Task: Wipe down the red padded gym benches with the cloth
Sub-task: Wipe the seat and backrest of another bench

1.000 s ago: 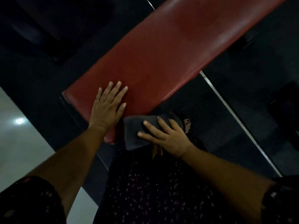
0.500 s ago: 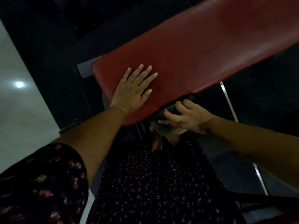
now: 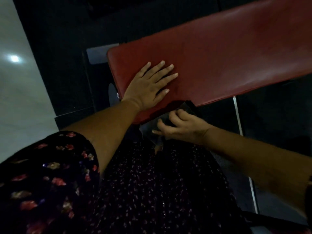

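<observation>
At the far left a pale floor (image 3: 20, 98) caught one bright spot of reflected light, and beside it lay dark matting (image 3: 64, 56) whose surface was too dim to read. A floral sleeve (image 3: 47, 174) filled the lower left corner, cut off by the frame edge. From it the bare arm reached up to the left hand (image 3: 150, 86), which lay flat with its fingers straight and slightly spread, pressing on the near end of the red padded bench (image 3: 228, 56). The bench ran up and to the right and was cut off at the right edge; a grey metal plate (image 3: 97, 54) and part of the frame showed past its left end, but the rest of its support was lost in shadow. Just below the bench's near edge the right hand (image 3: 180, 126) had its fingers curled round the dark cloth (image 3: 189, 108), which touched the pad's underside edge; much of the cloth was hidden by the fingers and the gloom. A pale metal strip (image 3: 238, 115) crossed the dark floor at right.
</observation>
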A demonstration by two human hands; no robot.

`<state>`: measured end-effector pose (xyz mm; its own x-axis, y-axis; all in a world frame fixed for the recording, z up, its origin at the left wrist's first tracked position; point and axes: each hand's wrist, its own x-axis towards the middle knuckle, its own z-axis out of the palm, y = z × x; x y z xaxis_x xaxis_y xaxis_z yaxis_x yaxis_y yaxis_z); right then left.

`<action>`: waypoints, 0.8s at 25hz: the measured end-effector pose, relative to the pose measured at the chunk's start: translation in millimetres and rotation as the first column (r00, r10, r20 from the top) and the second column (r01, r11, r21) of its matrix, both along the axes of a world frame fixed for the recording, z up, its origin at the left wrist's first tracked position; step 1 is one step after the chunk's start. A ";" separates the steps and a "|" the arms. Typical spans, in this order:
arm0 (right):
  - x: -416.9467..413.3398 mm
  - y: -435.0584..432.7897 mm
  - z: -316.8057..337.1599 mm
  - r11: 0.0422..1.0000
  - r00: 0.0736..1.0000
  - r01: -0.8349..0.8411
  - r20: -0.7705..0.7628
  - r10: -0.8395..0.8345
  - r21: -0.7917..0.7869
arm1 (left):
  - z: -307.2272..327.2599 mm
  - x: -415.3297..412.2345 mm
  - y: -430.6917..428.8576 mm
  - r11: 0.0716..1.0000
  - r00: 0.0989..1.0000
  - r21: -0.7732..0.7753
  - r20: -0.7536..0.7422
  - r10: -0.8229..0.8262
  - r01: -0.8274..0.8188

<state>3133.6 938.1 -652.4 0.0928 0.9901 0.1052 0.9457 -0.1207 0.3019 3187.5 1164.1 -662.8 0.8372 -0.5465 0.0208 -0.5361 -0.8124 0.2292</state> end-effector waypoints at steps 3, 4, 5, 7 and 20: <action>14.9 -42.5 0.2 0.997 0.996 -0.005 0.087 0.013 -0.081 | 1.1 -0.1 -1.1 1.000 0.999 0.002 -0.036 -0.005 0.005; 16.7 -53.4 4.5 0.994 0.996 -0.018 0.087 0.028 -0.112 | 0.4 -1.7 0.1 1.000 0.999 0.010 -0.038 -0.004 0.004; 20.1 -57.1 9.0 0.992 0.994 -0.031 0.098 0.043 -0.119 | 1.7 -2.3 0.2 1.000 0.999 0.022 -0.045 0.002 -0.001; 26.3 -39.3 15.8 0.994 0.993 -0.052 0.098 0.061 -0.094 | 4.9 -2.2 -3.8 0.998 0.997 0.045 -0.066 0.035 -0.032; 31.5 -26.0 17.8 0.952 0.975 -0.198 0.056 0.216 -0.234 | -4.1 -25.0 -14.1 0.943 0.942 -0.009 0.035 0.334 -0.334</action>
<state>3165.1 912.1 -634.6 -0.1164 0.9854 -0.1241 0.9143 0.1551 0.3741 3162.6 1150.0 -666.9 0.9703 -0.2356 0.0544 -0.2418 -0.9456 0.2176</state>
